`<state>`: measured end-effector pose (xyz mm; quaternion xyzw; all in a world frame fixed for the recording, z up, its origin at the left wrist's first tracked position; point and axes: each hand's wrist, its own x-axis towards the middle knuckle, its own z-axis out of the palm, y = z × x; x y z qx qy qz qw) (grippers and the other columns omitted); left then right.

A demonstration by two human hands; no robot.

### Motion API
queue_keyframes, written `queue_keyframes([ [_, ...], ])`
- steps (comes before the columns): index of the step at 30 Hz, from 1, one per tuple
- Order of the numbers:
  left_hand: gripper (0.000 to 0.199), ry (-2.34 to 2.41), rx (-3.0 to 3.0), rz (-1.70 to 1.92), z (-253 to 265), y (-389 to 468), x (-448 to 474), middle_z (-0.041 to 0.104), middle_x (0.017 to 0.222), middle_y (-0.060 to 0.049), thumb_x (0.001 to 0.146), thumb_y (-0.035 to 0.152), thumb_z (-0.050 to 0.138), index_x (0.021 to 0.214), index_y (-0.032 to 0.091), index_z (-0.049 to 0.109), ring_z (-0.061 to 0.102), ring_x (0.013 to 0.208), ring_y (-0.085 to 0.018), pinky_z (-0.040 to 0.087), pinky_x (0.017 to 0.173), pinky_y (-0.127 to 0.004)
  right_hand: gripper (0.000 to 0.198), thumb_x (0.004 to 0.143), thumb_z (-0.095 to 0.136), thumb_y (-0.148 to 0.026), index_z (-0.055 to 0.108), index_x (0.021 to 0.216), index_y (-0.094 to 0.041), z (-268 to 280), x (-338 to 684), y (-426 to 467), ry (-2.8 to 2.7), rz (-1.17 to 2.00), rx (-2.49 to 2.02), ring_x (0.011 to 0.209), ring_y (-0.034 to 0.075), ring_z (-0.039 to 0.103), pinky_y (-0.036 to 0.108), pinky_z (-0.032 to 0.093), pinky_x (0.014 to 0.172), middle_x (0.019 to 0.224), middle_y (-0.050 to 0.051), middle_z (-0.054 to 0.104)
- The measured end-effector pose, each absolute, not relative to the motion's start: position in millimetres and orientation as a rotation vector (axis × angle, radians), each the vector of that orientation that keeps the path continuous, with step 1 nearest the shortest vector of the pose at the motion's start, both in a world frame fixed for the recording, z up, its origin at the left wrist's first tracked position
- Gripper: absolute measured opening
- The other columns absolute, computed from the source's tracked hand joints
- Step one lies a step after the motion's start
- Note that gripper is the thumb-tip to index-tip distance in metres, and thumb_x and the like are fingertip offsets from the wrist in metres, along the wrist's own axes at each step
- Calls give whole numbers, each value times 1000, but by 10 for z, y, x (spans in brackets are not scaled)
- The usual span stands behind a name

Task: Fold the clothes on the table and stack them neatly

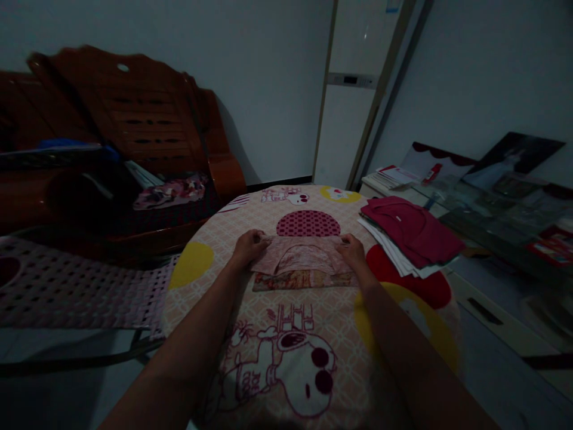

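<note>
A pale pink shirt (308,249), folded over on itself with its curved neckline towards me, lies on a round table. A patterned, brownish strip of cloth (299,279) shows below its near edge. My left hand (250,246) pinches the shirt's far left corner. At the far right corner, my right hand (351,248) grips the same shirt between thumb and fingers. The fabric stretches flat between both hands. To the right sits a stack of folded clothes with a dark pink shirt (412,230) on top and white cloth (389,251) beneath.
The tablecloth (268,316) has cartoon dogs and coloured circles. A wooden sofa (143,113) holding a patterned cloth (172,191) stands at left, with a woven seat (89,286) nearer. At right are a glass-topped cabinet (483,233) and papers (391,177); a tall white unit (349,119) stands behind.
</note>
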<state>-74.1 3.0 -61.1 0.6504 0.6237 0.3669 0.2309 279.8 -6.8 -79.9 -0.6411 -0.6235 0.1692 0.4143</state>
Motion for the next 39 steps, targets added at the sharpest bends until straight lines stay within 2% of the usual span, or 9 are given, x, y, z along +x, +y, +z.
queue_keyframes([
  [6,30,1651,1597,1188,-616,-8,-655,55,65,3,63,46,66,73,21,52,52,66,-15,39,59,-25,24,61,64,-35,59,81,-21,-719,2762,-151,-1426,511,-1396,82,21,63,32,49,77,82,2,67],
  [10,38,1581,1524,1061,-578,-13,-679,60,68,0,57,53,69,70,19,59,55,67,-17,39,58,-26,25,58,62,-35,57,79,-21,-689,2750,-172,-1396,560,-1343,79,21,61,31,49,76,78,1,64],
  [13,40,1523,1452,965,-538,-36,-718,59,62,1,55,55,70,66,18,60,52,60,-16,36,54,-26,25,58,62,-36,57,78,-21,-694,2744,-171,-1383,561,-1342,78,20,61,31,48,76,78,1,64],
  [17,30,1565,1528,882,-442,-64,-758,53,55,3,60,47,67,58,18,57,47,55,-14,32,53,-25,23,57,62,-36,55,74,-22,-672,2728,-170,-1330,563,-1364,77,20,60,31,49,76,77,0,63],
  [22,29,1941,1857,721,-137,-33,-678,42,44,2,64,30,67,45,20,48,44,54,-15,24,54,-28,22,57,62,-34,55,73,-21,-477,2783,-262,-1285,554,-1357,73,20,61,31,50,71,74,1,63],
  [26,17,1864,1820,836,163,103,-315,53,50,2,69,21,61,56,20,51,52,58,-16,32,56,-26,29,59,68,-36,60,81,-19,-203,3003,-475,-1239,467,-1306,74,20,62,32,51,71,77,1,65],
  [30,3,1641,1784,1039,411,354,277,64,67,1,76,19,55,74,18,58,58,65,-15,40,62,-24,33,59,72,-35,61,85,-18,65,3359,-720,-1073,357,-1279,70,19,62,30,50,66,76,1,67],
  [34,3,1604,1980,1196,674,666,940,64,77,-2,77,18,58,73,18,58,58,77,-17,42,72,-27,34,58,74,-33,61,85,-17,234,3721,-851,-897,177,-1268,67,18,63,29,49,62,73,0,65],
  [39,3,1430,2147,1309,1073,1102,1744,65,86,-8,80,17,59,78,16,60,58,87,-21,42,82,-33,32,61,71,-33,59,86,-18,351,4151,-844,-785,-9,-1243,72,18,64,31,52,67,79,1,65],
])
